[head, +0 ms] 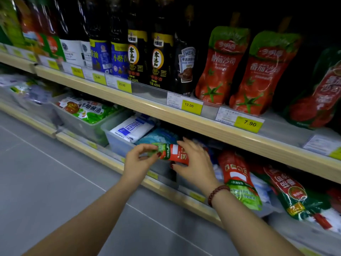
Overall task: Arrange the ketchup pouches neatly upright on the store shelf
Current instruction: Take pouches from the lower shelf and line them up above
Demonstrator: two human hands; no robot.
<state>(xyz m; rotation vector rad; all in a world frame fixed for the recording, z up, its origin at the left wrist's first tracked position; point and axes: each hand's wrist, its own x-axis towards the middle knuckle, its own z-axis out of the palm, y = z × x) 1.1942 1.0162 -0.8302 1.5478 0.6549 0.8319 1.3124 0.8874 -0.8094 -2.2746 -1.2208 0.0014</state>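
Note:
Both my hands hold one red and green ketchup pouch [172, 152] lying sideways in front of the lower shelf. My left hand [137, 163] pinches its green top end; my right hand [193, 163] grips its red body from the right. On the upper shelf [184, 119], at the right, two ketchup pouches [220, 65] [263, 72] stand upright, and a third [317, 93] leans at the far right. Two more pouches [239, 180] [293, 194] lie upside down on the lower shelf to the right of my hands.
Dark sauce and oil bottles [160, 60] fill the upper shelf left of the pouches. Clear bins [118, 145] with white and green packets sit on the lower shelf to the left. Yellow price tags [249, 123] line the shelf edge. Grey floor [46, 172] lies below left.

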